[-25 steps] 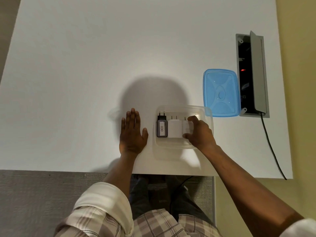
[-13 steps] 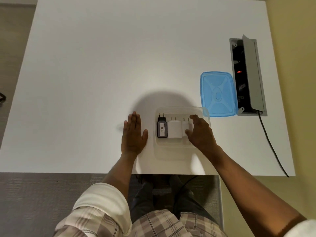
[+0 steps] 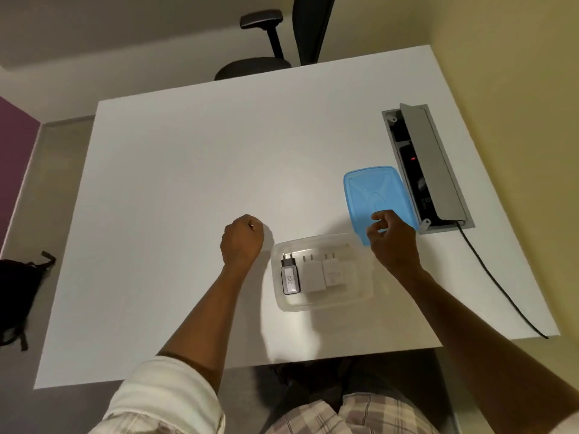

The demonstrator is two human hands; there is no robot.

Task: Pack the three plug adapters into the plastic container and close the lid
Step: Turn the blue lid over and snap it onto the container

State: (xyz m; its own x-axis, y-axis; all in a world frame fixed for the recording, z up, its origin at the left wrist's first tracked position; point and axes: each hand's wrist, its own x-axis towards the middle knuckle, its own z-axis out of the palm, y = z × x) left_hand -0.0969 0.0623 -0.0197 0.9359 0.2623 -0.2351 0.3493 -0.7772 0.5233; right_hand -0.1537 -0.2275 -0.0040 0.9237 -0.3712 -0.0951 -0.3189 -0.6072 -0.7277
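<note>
A clear plastic container sits near the table's front edge. Three plug adapters lie side by side in it: a black adapter with a white label at the left, a white adapter in the middle, and a second white adapter to its right. The blue lid lies just behind and right of the container. My right hand covers the lid's near end, thumb and fingers curled onto it. Left of the container, my left hand rests on the table as a fist.
An open grey power socket box is set into the white table right of the lid. A black cable runs from it over the front edge. A black office chair stands behind the table, a black bag on the floor at left.
My right hand left the third adapter in the container and went back-right onto the blue lid. My left hand closed from flat into a fist. The camera tilted up.
</note>
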